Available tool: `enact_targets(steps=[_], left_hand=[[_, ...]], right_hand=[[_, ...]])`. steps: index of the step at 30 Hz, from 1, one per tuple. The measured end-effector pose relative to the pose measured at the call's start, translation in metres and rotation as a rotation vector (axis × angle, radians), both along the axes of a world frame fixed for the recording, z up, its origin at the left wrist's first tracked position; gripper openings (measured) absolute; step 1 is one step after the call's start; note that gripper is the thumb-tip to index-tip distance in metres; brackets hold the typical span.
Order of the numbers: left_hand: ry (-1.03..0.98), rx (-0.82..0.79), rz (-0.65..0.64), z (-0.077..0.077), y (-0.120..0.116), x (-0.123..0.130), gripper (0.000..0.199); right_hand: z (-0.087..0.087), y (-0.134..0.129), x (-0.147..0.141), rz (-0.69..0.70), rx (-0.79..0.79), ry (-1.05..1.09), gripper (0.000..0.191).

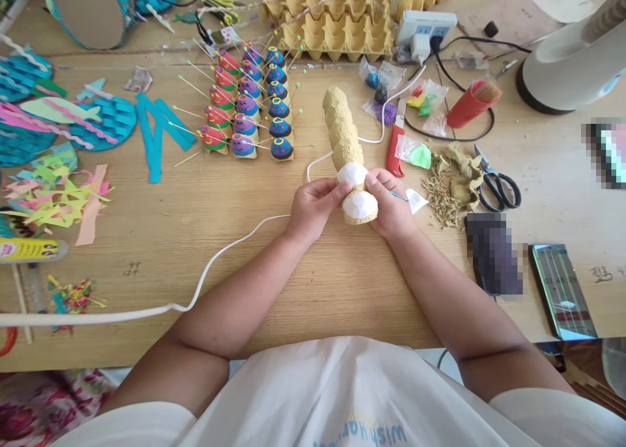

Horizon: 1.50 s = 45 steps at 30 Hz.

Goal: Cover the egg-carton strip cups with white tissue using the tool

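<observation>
Between both hands is a strip cut from a yellow egg carton [342, 131], a row of bumps pointing away from me. White, clay-like covering [360, 204] coats the two bumps nearest me. My left hand [315, 206] grips the strip's left side, thumb on the edge of the farther white bump. My right hand [391, 202] closes on the right side, its thumb by the gap between the white bumps. A thin blue stick [400, 196] shows at the right hand's fingers; its other end is hidden. A small white packet [417, 201] lies just beyond that hand.
Painted carton strips [244, 118] with pins stand ahead. Egg trays [332, 17] and a power strip [424, 27] are behind. Rightward lie a red-handled knife [395, 150], scissors [499, 186], carton scraps [454, 180] and a phone [562, 290]. A white cable [210, 264] crosses the left.
</observation>
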<state>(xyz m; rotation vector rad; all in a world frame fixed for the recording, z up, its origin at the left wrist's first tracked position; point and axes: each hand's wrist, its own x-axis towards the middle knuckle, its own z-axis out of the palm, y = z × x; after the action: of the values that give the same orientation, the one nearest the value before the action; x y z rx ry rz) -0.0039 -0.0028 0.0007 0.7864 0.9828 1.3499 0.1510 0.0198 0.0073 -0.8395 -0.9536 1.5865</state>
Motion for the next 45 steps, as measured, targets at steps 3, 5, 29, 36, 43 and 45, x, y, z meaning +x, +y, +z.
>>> enact_targets(steps=[3,5,29,36,43,45], left_hand=[[0.006,0.013,-0.005,0.001,0.000,0.000,0.055],[-0.006,0.015,-0.013,0.000,0.001,0.000,0.055],[-0.283,-0.156,-0.176,-0.001,0.005,-0.002,0.062],[-0.307,-0.187,-0.157,-0.003,0.006,-0.005,0.052],[-0.313,-0.120,-0.225,-0.005,0.004,-0.006,0.053],[-0.312,-0.112,-0.229,-0.004,0.003,-0.006,0.050]], right_hand=[[0.001,-0.001,0.000,0.005,0.007,0.004,0.066],[0.001,0.000,0.000,0.005,0.010,0.004,0.066],[-0.014,0.000,0.005,0.003,0.225,-0.200,0.050],[-0.008,0.001,0.007,0.057,0.284,-0.318,0.054],[-0.034,0.003,0.007,0.074,0.034,-0.145,0.054],[-0.033,0.003,0.007,0.051,0.070,-0.155,0.050]])
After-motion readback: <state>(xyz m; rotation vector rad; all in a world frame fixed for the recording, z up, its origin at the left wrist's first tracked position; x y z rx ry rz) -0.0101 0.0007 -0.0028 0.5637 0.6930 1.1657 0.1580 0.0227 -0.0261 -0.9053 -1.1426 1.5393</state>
